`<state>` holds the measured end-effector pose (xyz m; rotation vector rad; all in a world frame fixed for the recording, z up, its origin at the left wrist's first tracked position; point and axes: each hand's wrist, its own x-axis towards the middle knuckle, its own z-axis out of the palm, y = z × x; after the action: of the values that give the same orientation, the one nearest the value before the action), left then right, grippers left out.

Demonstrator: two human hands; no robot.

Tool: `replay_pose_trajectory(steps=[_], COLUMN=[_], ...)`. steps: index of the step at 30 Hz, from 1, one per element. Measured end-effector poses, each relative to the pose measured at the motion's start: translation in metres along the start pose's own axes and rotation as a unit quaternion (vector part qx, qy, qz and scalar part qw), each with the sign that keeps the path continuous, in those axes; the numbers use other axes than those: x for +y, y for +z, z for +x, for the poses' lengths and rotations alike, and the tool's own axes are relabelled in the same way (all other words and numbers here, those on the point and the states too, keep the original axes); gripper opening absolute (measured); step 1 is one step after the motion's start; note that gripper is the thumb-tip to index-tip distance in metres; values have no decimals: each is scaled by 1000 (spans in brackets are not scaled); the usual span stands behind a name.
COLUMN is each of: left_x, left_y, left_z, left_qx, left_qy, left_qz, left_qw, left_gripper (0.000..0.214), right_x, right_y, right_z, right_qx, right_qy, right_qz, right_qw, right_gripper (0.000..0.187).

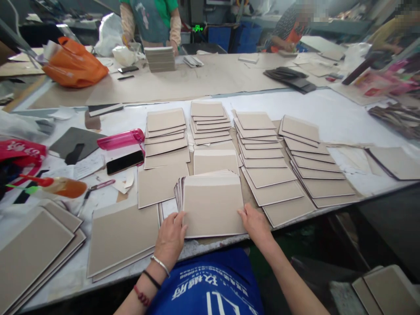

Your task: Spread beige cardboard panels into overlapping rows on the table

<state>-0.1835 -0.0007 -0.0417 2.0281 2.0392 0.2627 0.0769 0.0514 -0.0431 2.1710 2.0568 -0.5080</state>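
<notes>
A stack of flat beige panels (pixel 213 208) with dark edges and a paler strip along the top lies at the table's front edge. My left hand (pixel 171 234) grips its left side, fingers closed at the edge. On the opposite side my right hand (pixel 254 221) pinches the right edge between thumb and fingers. The lower panels of this stack fan out at its upper left. Just behind it lies another beige panel (pixel 215 162). To the left of my left hand rests a larger pair of panels (pixel 123 240).
Overlapping rows of panels (pixel 262 162) spread behind and right. At left lie a phone (pixel 125 162), a pink case (pixel 121 139), a glue bottle (pixel 68 187) and an orange bag (pixel 74 63). Co-workers stand across the table, one near a stack of panels (pixel 160 59).
</notes>
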Motion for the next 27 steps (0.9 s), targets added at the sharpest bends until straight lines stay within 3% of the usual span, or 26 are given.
replay_pose_trajectory(steps=[2, 4, 6, 10, 27], left_x=[-4, -6, -8, -7, -12], left_y=[9, 15, 17, 15, 19], left_z=[0, 2, 3, 5, 4], left_qx=[39, 25, -7, -34, -40], left_qy=[103, 185, 227, 230, 237], left_qz=[46, 76, 87, 95, 27], left_qw=[993, 979, 970, 968, 970], left_gripper=[54, 74, 83, 83, 83], right_x=[-2, -4, -6, -8, -5], right_y=[-3, -7, -10, -12, -11], right_z=[-2, -4, -6, -8, -3], right_qx=[-3, -5, -6, -5, -33], right_qy=[3, 6, 12, 19, 14], right_qz=[10, 15, 16, 19, -2], right_qw=[1000, 1000, 1000, 1000, 999], right_gripper=[15, 15, 14, 13, 15])
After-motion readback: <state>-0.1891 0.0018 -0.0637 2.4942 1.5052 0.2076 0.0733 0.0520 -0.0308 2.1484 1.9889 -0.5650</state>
